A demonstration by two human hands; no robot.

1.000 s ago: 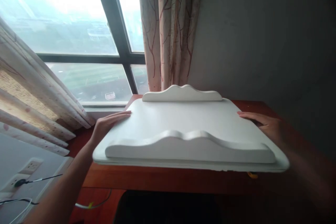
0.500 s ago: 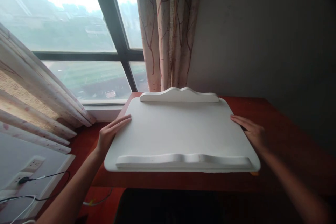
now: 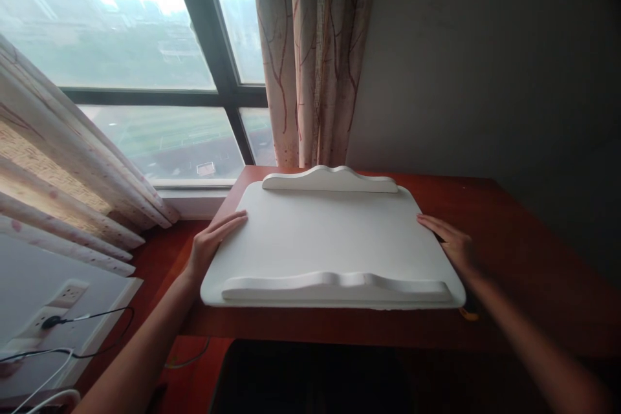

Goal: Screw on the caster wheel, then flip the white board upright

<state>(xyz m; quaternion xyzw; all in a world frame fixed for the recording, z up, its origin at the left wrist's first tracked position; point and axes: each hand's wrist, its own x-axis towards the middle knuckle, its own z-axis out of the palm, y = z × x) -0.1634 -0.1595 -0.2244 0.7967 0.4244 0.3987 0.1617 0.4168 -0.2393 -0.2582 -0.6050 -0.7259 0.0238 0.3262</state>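
Observation:
A white board (image 3: 334,233) with rounded corners lies over the wooden desk, a wavy-edged white strip (image 3: 330,180) along its far side and another wavy strip (image 3: 339,288) along its near side. My left hand (image 3: 213,236) grips the board's left edge, fingers on the top face. On the opposite edge, my right hand (image 3: 451,239) holds it in the same way. Both thumbs are hidden, and so is the board's underside. A small yellow item (image 3: 469,314) pokes out beside the near right corner; its kind cannot be made out.
The reddish-brown desk (image 3: 524,259) reaches back to the grey wall (image 3: 485,65). Patterned curtains (image 3: 320,65) hang by the window (image 3: 160,142). At lower left, a black plug (image 3: 51,322) with cables sits in a wall socket. A dark shape (image 3: 315,375) is below the desk's front edge.
The board has sunk slightly toward the desk and looks smaller, with both hands moving along on it. More of the yellow item shows. The view has shifted a little.

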